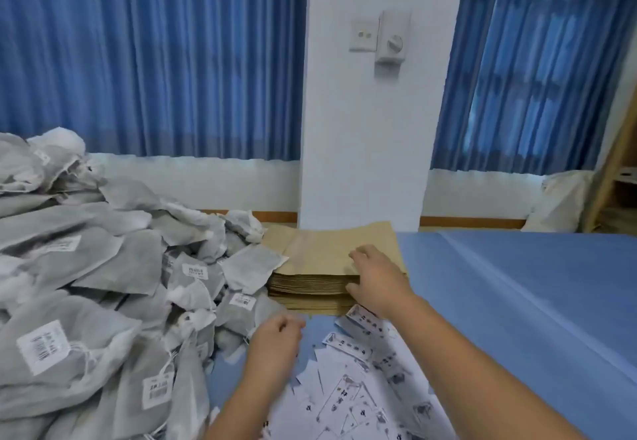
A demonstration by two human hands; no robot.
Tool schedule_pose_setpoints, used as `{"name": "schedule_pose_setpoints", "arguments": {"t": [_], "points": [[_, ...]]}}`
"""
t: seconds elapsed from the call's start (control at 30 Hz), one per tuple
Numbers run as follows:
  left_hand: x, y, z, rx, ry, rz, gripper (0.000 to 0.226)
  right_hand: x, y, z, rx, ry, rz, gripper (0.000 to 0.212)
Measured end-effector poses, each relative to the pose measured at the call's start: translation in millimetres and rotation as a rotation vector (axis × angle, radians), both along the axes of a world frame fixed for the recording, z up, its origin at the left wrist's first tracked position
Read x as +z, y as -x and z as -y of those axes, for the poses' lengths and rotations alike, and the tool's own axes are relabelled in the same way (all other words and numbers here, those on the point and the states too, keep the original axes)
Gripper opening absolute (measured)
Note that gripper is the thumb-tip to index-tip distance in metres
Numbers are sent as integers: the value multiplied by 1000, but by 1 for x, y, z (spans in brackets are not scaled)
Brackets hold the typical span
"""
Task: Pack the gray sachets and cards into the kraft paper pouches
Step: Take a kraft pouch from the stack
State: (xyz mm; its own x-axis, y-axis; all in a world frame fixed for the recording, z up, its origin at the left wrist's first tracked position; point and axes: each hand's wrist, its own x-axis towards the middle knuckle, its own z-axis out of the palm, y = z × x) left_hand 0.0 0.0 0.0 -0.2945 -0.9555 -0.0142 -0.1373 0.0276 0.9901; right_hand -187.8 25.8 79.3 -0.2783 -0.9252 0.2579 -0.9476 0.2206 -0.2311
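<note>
A tall heap of gray sachets (103, 260) with white barcode labels fills the left side of the blue table. A flat stack of kraft paper pouches (320, 253) lies at the table's middle back. My right hand (375, 281) is on the stack's near right corner, fingers over the top pouch and thumb against the stack's edge. White printed cards (348, 391) lie scattered in front of me. My left hand (275, 339) hovers over the cards beside the sachet heap, fingers loosely curled, nothing visibly held.
The blue table cover (517, 301) stretches away to the right. A white pillar (365, 129) with wall switches stands behind the pouches, with blue curtains on both sides. A white bag (558, 202) leans by a wooden shelf at the far right.
</note>
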Motion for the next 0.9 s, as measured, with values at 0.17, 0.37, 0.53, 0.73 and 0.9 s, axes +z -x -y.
{"name": "schedule_pose_setpoints", "arguments": {"t": [0.17, 0.37, 0.53, 0.73, 0.9], "points": [[-20, 0, 8, 56, 115, 171, 24, -8, 33, 26, -67, -180, -203, 65], [-22, -5, 13, 38, 110, 179, 27, -11, 54, 13, -51, -172, -431, 18], [-21, -3, 15, 23, 172, 207, 29, 16, 64, 2, -20, -131, -405, 23], [-26, -4, 13, -26, 188, 203, 27, 63, 53, -26, -132, -226, -740, 37], [-16, -1, 10, -28, 193, 174, 20, 94, 36, -40, -323, -254, -705, 28]]}}
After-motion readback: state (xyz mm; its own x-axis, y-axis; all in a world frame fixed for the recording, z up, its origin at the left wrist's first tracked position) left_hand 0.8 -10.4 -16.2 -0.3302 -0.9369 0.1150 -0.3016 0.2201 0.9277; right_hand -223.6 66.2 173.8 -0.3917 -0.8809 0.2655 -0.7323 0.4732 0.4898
